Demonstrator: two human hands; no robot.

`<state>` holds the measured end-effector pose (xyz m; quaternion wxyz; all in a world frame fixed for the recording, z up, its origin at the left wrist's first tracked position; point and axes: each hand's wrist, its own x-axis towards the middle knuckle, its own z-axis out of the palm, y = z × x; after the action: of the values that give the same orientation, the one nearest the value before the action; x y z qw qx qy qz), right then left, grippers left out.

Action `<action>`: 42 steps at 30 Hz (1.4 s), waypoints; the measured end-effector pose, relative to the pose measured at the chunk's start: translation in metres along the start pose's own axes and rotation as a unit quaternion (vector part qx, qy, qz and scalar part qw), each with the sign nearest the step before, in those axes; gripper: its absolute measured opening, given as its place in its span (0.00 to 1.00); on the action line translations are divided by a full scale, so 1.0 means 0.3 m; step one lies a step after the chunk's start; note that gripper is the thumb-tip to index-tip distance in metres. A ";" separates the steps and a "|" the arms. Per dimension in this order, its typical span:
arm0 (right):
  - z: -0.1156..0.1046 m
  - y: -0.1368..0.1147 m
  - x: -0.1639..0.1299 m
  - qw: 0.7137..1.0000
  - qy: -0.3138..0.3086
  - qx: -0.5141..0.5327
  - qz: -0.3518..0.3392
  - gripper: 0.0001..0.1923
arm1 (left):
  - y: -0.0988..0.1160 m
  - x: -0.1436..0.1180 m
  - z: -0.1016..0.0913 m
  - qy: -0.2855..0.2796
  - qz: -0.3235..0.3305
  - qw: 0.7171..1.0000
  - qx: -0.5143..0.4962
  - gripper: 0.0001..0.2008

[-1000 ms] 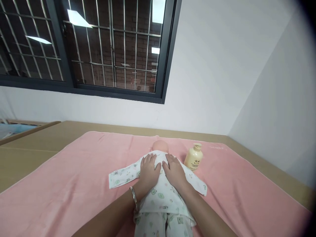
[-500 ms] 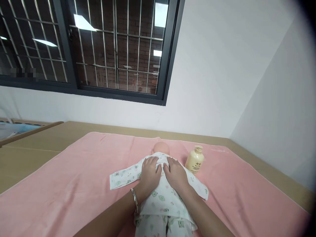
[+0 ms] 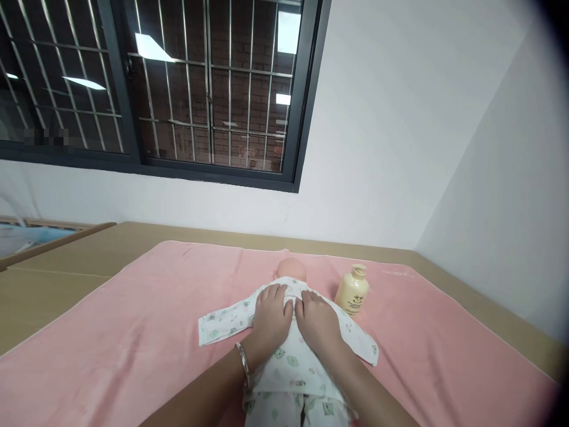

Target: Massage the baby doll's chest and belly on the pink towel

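A baby doll [image 3: 291, 270] lies on a pink towel [image 3: 133, 332], dressed in a white printed suit [image 3: 293, 362] with its sleeves spread out to both sides. My left hand [image 3: 270, 317] rests flat on the doll's upper body, fingers toward its neck. My right hand [image 3: 316, 320] lies flat beside it, the two thumbs almost touching. Neither hand grips anything. A silver bangle [image 3: 242, 360] sits on my left wrist. A cream lotion bottle [image 3: 352, 290] stands just right of the doll's shoulder.
The towel covers a tan surface [image 3: 44, 284] that meets white walls [image 3: 400, 148] at the back and right. A dark barred window [image 3: 178, 89] is above the back wall. A wooden frame with blue cloth [image 3: 26, 234] shows at the far left.
Both hands slid slightly toward each other on the doll's upper body, so the thumbs are closer. The view shifted a little.
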<state>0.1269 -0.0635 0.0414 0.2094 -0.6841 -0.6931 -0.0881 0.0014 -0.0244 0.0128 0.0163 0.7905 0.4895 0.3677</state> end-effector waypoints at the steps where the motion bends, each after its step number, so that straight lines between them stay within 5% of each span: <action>1: -0.007 -0.009 -0.005 1.000 -0.005 -0.010 -0.001 0.16 | -0.007 0.002 0.006 -0.006 0.001 1.000 -0.002 0.17; 10: -0.038 -0.047 -0.034 0.997 -0.049 -0.060 -0.007 0.17 | -0.027 0.002 0.025 0.002 0.017 0.999 -0.044 0.17; 21: 0.054 0.113 0.051 0.990 -0.034 0.134 -0.040 0.22 | 0.014 -0.018 -0.008 0.058 0.057 0.996 -0.026 0.09; 33: -0.045 -0.039 -0.008 0.996 -0.067 0.041 0.029 0.17 | 0.017 -0.004 -0.019 0.034 -0.015 0.999 0.003 0.11; 42: -0.025 0.002 0.013 0.997 -0.029 0.048 0.047 0.15 | -0.021 0.000 0.028 0.013 -0.028 0.999 -0.040 0.18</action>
<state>0.1287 -0.0629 0.0495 0.2254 -0.7071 -0.6697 -0.0248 0.0016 -0.0185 0.0043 0.0520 0.7702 0.4963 0.3971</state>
